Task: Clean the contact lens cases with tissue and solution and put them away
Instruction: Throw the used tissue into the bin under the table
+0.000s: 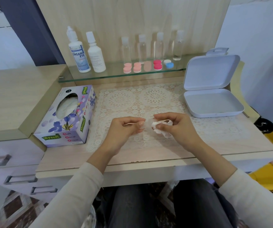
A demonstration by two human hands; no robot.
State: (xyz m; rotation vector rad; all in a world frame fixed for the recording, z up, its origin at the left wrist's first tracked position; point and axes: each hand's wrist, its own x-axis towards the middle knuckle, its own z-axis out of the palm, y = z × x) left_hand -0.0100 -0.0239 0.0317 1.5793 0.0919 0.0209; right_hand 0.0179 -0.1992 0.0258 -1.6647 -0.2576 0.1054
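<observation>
Over the lace mat, my left hand (127, 127) pinches a small pale lens case (144, 125) at its fingertips; the case is mostly hidden and blurred. My right hand (173, 124) grips a crumpled white tissue (158, 129) pressed against that case. On the glass shelf (99, 76) lie several lens cases: two pink ones (127, 68), a beige one (147, 65), a red one (157, 64) and a white-and-blue one (168, 63). Two solution bottles (79, 51) stand at the shelf's left end.
A tissue box (68, 116) sits on the left of the desk. An open white storage box (213, 102) lies at the right, its lid raised. Several clear small bottles (142, 48) line the back of the shelf. Drawers (9, 162) are at the lower left.
</observation>
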